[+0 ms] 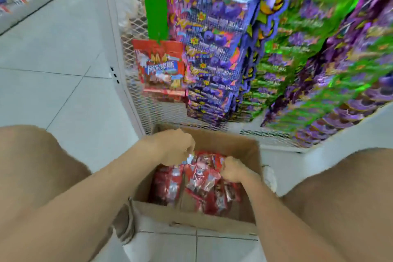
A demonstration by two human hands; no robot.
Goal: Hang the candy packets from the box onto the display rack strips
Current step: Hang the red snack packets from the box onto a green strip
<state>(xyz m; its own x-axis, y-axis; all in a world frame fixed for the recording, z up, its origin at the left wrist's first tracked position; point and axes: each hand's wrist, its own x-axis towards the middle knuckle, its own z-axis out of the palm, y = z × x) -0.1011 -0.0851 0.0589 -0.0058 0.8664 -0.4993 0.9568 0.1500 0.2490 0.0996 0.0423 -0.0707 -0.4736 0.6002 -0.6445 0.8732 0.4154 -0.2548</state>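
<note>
A brown cardboard box (214, 222) stands open on the floor between my knees, filled with several red candy packets (170, 187). Both hands are down in it. My left hand (173, 147) pinches the top of a red packet (202, 172) near the box's far side. My right hand (234, 169) is closed on the same packet's right edge. Above the box a green display strip (154, 0) hangs on the white mesh rack, with a red packet (159, 68) hanging at its lower end.
Strips of purple packets (212, 49) and green-purple packets (308, 59) hang densely to the right of the green strip. The white mesh rack (136, 34) backs them. Grey tiled floor (59, 49) spreads to the left, with shelves at the far upper left.
</note>
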